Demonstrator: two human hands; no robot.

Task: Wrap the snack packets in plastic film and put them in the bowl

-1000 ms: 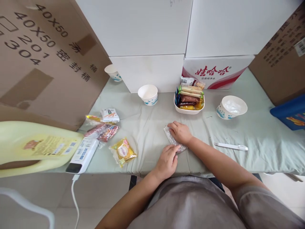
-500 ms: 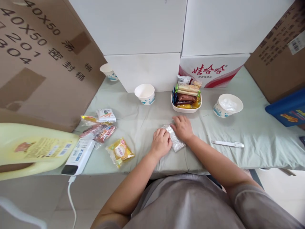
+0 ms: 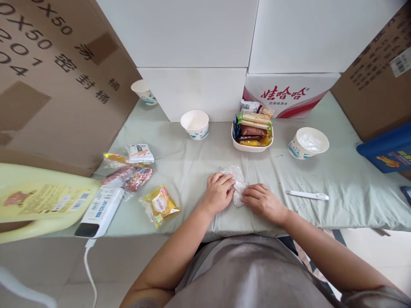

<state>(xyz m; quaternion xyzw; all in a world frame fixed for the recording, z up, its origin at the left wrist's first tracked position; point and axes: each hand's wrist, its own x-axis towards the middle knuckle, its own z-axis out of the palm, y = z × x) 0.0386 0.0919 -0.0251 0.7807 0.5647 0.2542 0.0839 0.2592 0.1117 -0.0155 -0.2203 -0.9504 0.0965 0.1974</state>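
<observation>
A small piece of clear, crinkled bubble wrap (image 3: 238, 185) lies flat on the cloth-covered table between my two hands. My left hand (image 3: 220, 193) has its curled fingers over the wrap's left edge. At the lower right edge, the fingers of my right hand (image 3: 265, 203) are bent and pinch the wrap; the thumb is hidden. Just beyond stands an oval white tub (image 3: 252, 149) filled with packaged snacks. To the left of my hands is a yellow-wrapped snack (image 3: 160, 204).
Paper bowls stand at the back centre (image 3: 195, 125) and right (image 3: 308, 143), the right one holding clear plastic. A white utility knife (image 3: 307, 195) lies at right. Snack packets (image 3: 138, 179), a white power bank (image 3: 100, 211) and a yellow jug (image 3: 48, 199) are at left. Boxes (image 3: 192, 94) wall the back.
My right hand has come down from the wrap's upper right edge to its lower right edge. My left hand stays on the left side. More of the wrap shows.
</observation>
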